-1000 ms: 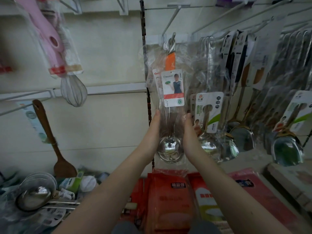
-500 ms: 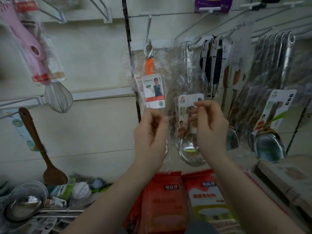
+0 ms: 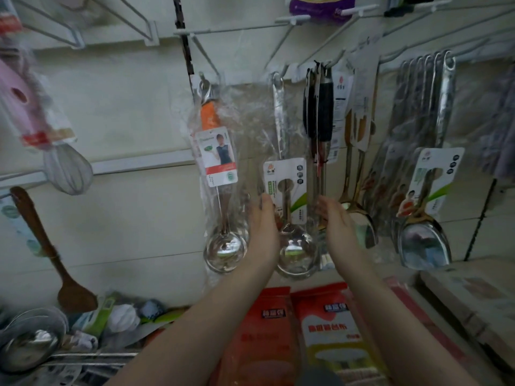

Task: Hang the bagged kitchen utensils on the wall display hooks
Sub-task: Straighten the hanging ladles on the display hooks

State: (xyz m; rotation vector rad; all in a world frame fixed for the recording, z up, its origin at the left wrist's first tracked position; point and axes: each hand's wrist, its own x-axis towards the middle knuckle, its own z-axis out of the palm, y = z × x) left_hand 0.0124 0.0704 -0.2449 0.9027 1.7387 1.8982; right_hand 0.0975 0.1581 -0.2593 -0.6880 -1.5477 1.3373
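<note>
Both hands are raised before the wall display. The left hand [image 3: 263, 227] and the right hand [image 3: 338, 225] each have straight, close-set fingers pointing upward, the palms turned toward one another, and neither grips or pinches anything. Between them hangs the bagged steel ladle [image 3: 296, 250], which carries a green-and-white card [image 3: 285, 185] on its handle. The top of the handle is hooked over a white wire hook [image 3: 278, 75] on the upper rail, and the bowl hangs level with the wrists. The left fingertips [image 3: 264, 200] lie at the card's left edge, and the right fingertips [image 3: 323, 203] stand just off its right edge. Whether either hand touches the clear bag cannot be told. Just left of this item, an orange-handled ladle [image 3: 211, 115] in its own clear bag hangs from a second hook [image 3: 206, 71], with its bowl beside the left wrist. To the right of the flanked ladle hang black-handled utensils [image 3: 323, 107]. Further right is a packed row of carded steel turners [image 3: 423, 243] on a long hook. At the far left a pink-handled whisk [image 3: 67, 171] hangs in a bag, with a wooden spatula [image 3: 41, 238] below it, tilted. On the shelf beneath, red packets [image 3: 262, 330] lie under the forearms, and a round steel utensil [image 3: 28, 344] rests among loose packaging at lower left.
</note>
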